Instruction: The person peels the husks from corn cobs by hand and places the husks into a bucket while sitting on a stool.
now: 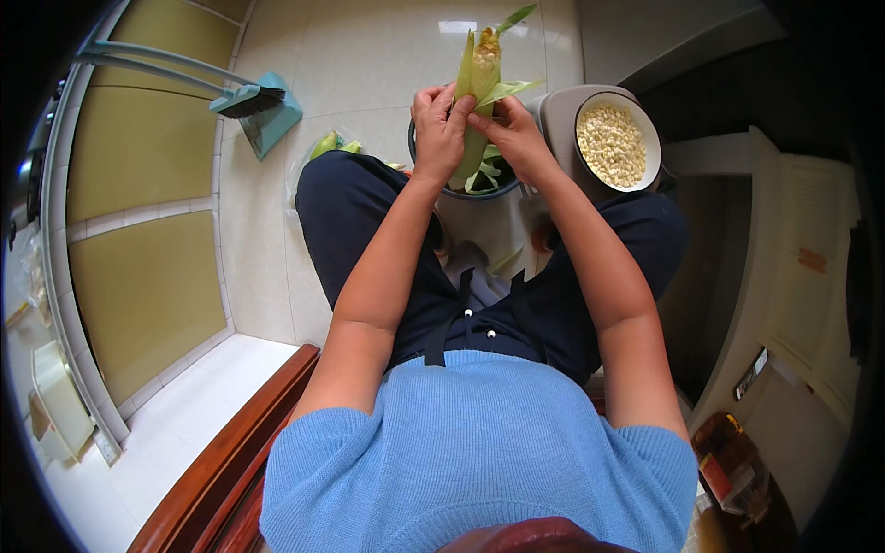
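Both hands grip an ear of corn (487,66) whose pale kernels show at the top, with green husk leaves folded out around it. My left hand (440,128) holds the husk from the left, its thumb near my right thumb. My right hand (510,135) holds it from the right. Below the corn stands a dark round bin (484,196) with husk leaves (487,173) inside. A white bowl with a dark rim (653,142), full of loose corn kernels (612,146), sits to the right on a grey-brown stool or box (563,121).
A clear plastic bag (294,173) with green corn husks (328,144) lies beside the left knee. A blue dustpan (273,121) and brush (245,101) stand farther left. A husk piece (506,261) lies on the floor between the legs. Cabinets line the left side.
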The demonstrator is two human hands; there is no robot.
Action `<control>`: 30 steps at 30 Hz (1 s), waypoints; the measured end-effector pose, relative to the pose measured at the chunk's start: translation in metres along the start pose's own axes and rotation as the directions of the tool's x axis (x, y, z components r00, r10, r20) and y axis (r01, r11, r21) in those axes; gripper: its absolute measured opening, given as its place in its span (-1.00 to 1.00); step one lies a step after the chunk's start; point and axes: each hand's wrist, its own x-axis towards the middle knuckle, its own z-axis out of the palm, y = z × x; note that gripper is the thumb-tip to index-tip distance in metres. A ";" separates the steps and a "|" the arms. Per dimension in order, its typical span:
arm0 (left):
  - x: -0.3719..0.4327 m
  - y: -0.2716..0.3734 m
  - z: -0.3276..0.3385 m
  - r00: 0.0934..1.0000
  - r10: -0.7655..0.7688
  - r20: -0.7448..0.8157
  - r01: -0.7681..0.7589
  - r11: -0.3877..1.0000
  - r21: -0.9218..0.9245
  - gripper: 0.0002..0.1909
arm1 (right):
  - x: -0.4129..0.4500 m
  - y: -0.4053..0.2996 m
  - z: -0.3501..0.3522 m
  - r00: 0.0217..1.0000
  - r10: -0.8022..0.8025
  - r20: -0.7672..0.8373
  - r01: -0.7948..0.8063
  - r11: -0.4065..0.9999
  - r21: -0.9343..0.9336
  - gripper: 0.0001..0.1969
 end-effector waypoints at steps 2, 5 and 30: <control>-0.001 0.009 -0.003 0.991 -0.112 0.071 0.119 0.987 -0.106 -0.71 | -0.002 0.002 -0.004 0.999 0.010 -0.034 -0.011 1.000 -0.020 -0.59; 0.002 0.016 -0.009 0.977 -0.187 0.099 0.203 0.961 -0.190 -0.76 | -0.003 -0.004 -0.004 0.999 0.009 -0.040 -0.010 1.000 -0.028 -0.58; 0.007 0.038 -0.035 0.895 -0.382 0.231 0.238 -0.030 -0.971 -0.72 | 0.001 -0.003 -0.009 0.983 -0.038 0.177 -0.078 0.794 0.603 -0.62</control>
